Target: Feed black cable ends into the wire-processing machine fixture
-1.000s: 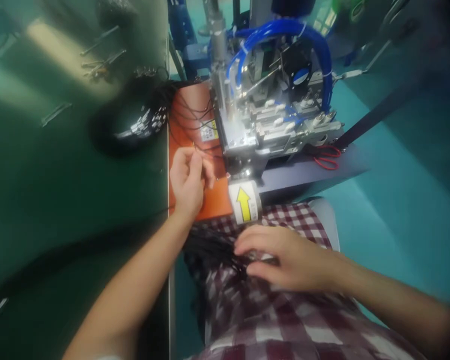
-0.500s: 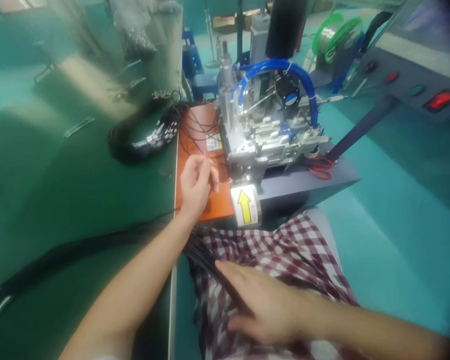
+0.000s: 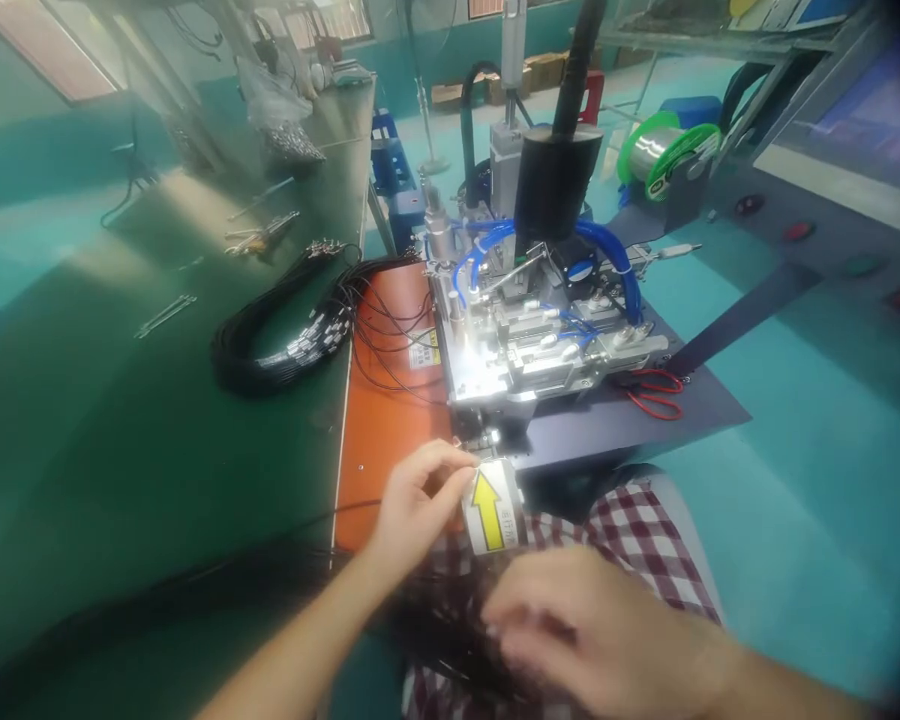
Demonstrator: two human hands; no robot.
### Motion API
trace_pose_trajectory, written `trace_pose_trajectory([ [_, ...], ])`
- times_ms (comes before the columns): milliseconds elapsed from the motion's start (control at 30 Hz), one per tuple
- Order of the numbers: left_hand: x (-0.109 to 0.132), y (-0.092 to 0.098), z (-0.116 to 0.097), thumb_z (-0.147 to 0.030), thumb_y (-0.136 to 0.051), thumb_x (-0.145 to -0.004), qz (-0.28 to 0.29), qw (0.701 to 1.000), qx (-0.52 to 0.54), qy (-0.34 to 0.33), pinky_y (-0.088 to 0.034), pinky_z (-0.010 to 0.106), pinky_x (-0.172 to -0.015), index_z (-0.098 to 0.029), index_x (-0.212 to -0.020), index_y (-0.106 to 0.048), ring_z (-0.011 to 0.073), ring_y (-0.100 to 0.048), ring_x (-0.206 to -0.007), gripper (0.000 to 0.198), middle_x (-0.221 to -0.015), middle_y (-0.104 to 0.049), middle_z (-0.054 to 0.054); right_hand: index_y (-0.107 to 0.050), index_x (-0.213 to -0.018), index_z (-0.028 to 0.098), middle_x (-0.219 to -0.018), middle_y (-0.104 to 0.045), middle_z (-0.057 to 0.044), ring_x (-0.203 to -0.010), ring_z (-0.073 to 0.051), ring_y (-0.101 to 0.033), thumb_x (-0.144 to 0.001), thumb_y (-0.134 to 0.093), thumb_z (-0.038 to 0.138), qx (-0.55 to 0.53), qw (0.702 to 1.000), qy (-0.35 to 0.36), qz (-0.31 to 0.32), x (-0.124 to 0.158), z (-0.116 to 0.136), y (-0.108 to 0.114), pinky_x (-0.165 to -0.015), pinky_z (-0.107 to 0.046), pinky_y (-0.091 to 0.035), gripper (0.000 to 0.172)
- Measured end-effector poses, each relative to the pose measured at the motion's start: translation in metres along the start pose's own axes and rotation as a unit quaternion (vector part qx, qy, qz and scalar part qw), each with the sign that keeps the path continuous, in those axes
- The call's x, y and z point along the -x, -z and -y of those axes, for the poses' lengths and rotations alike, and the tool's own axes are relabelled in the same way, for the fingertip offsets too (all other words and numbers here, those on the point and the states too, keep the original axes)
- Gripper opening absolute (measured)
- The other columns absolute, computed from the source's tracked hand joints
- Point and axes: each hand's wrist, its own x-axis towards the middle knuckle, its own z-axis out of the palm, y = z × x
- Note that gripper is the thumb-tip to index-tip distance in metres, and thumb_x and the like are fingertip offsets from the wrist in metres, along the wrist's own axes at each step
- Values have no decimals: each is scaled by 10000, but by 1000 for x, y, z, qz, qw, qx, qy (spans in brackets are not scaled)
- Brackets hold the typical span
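Note:
My left hand (image 3: 424,500) is at the front end of the machine, beside the white label with a yellow arrow (image 3: 487,510). Its thumb and forefinger are pinched together; anything between them is too small to make out. Over my lap, my right hand (image 3: 577,620) is blurred, its fingers curled towards the thumb, and what they hold cannot be made out. Just left of it, a bundle of black cables (image 3: 435,640) lies across the checked cloth on my lap and runs onto the green table (image 3: 120,480).
Another looped bundle of black cables (image 3: 270,370) with pale ends lies on the table, some strands crossing the orange plate (image 3: 379,430). The metal machine (image 3: 532,340) with blue hoses stands ahead. Red wire loops (image 3: 656,395), a green spool (image 3: 664,150) and a control box (image 3: 832,220) are to the right.
My left hand has moved from over the orange plate to the arrow label. My right hand, earlier stretched flat along the cables on my lap, has lifted and curled. The view has tilted up.

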Motion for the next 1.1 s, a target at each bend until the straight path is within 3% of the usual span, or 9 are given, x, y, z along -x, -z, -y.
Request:
trace_pose_trajectory([
  [67, 1, 0, -2, -263, -633, -817, -8, 1000, -10, 0, -406, 206, -471, -181, -797, -690, 86, -513, -523, 102, -780, -650, 32, -684, -796, 202, -757, -701, 16, -679, -130, -635, -880, -576, 185, -26, 988, -53, -141, -5, -2, 15, -656, -242, -498, 139],
  [133, 1, 0, -5, -264, -635, -815, -16, 1000, -16, 2, -424, 215, -495, -187, -796, -691, 99, -530, -549, 97, -755, -645, 24, -674, -788, 201, -694, -665, 20, -602, -121, -579, -861, -597, 208, -37, 963, -84, -253, -15, -8, 22, -572, -237, -463, 106],
  [200, 1, 1, -9, -267, -632, -818, -20, 1000, -18, 7, -422, 217, -501, -191, -797, -695, 100, -530, -548, 100, -726, -644, 16, -686, -823, 199, -721, -664, 13, -600, -120, -564, -834, -631, 225, -56, 953, -81, -287, -29, -14, 24, -544, -234, -448, 62],
  [367, -2, 3, -16, -267, -643, -810, -23, 999, -12, 28, -381, 206, -462, -195, -807, -708, 86, -475, -476, 97, -584, -587, -21, -701, -823, 177, -746, -681, -10, -598, -118, -570, -797, -673, 266, -147, 935, -72, -314, -57, -19, 16, -542, -239, -454, 97],
  [633, -2, -2, -17, -322, -657, -796, -23, 982, 113, 152, -348, 180, -424, -169, -840, -674, 69, -422, -434, 160, -507, -508, -44, -652, -724, 166, -525, -550, 50, -490, -104, -525, -793, -679, 306, -283, 909, -103, -288, -69, -20, 15, -484, -226, -450, 158],
  [833, 5, -4, -12, -377, -651, -838, -24, 960, 210, 181, -360, 175, -472, -177, -955, -654, 50, -410, -449, 232, -529, -501, -55, -638, -730, 175, -685, -628, 8, -606, -115, -540, -834, -624, 234, -187, 920, -72, -337, -69, -19, 0, -571, -239, -437, 120],
  [1100, 1, -2, -19, -369, -712, -794, -20, 949, 232, 210, -314, 164, -454, -168, -925, -646, 29, -401, -413, 249, -503, -488, -66, -623, -737, 173, -703, -621, 8, -636, -127, -542, -853, -589, 213, -203, 932, -87, -287, -70, -19, 5, -612, -257, -433, 128],
])
